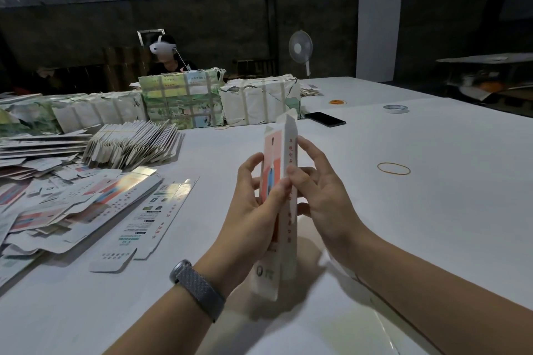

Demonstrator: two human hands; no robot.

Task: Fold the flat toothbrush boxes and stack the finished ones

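Above the near edge of a white table [432, 210], two bare hands hold a partly folded toothbrush box [284, 181] upright, its long white side panel with red characters facing the camera and its open top flaps pointing away; the left hand [253, 204], a grey woven band [199, 285] on its wrist, grips the box's left face with thumb and fingers closed round it; the right hand [320, 187] presses the box's right edge, thumb on the printed panel and fingers loosely spread behind it. Toward the table's left edge lies a loose heap of flat toothbrush boxes [86, 210], printed sides up and overlapping; just beyond it a fanned bundle of flat blanks [132, 144] leans in a row. On the right half of the table a yellow rubber band [393, 168] lies alone; farther off rest a black phone [325, 119], a roll of tape [395, 108] and what appears to be a small cluster of orange rubber bands [339, 102]. Along the far side stand paper-wrapped, strapped packs [184, 101]; behind them sits a second person wearing a white headset [161, 47]; a standing fan [300, 47] rises past the far edge.
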